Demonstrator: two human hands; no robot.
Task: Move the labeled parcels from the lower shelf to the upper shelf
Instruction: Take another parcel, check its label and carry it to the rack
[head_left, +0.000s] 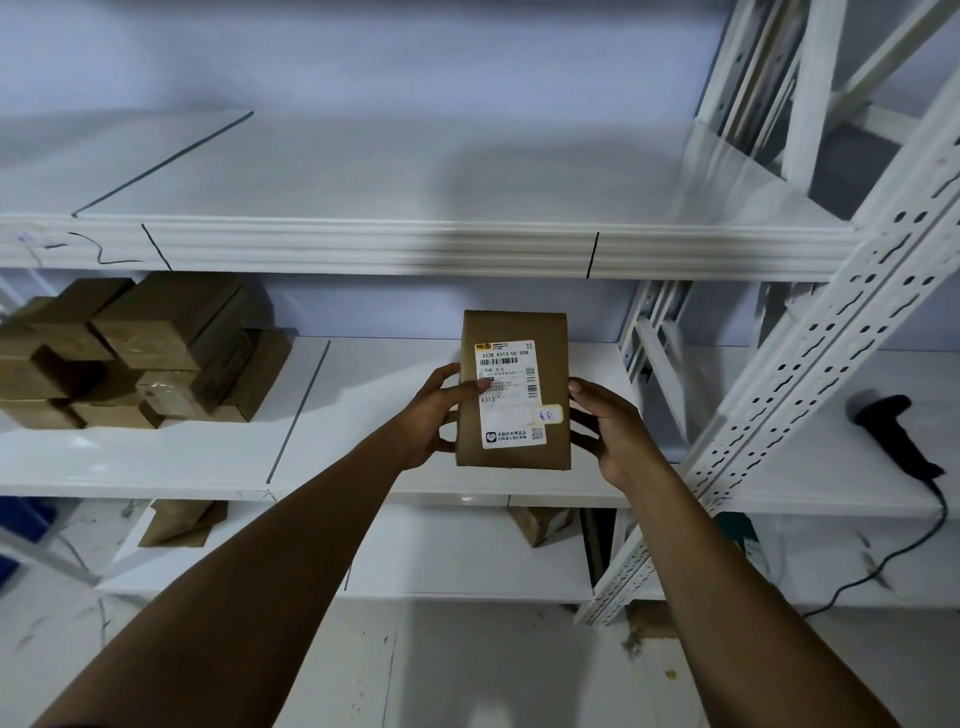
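Note:
A brown cardboard parcel (511, 332) with a white shipping label facing me is held upright in front of the middle shelf (363, 467). My left hand (439, 410) grips its left edge, thumb on the label. Its right edge is gripped by my right hand (608, 431). The upper shelf (389, 182) is a bare white board above the parcel. A pile of several brown boxes (135, 353) sits at the left of the middle shelf. On the lower shelf (467, 561) lie two more parcels (179, 522) (543, 525), partly hidden.
White perforated steel uprights (810, 364) stand at the right of the rack. A black barcode scanner (898, 436) with a cable rests on the neighbouring shelf at the far right. A blue bin (21, 525) shows at the lower left.

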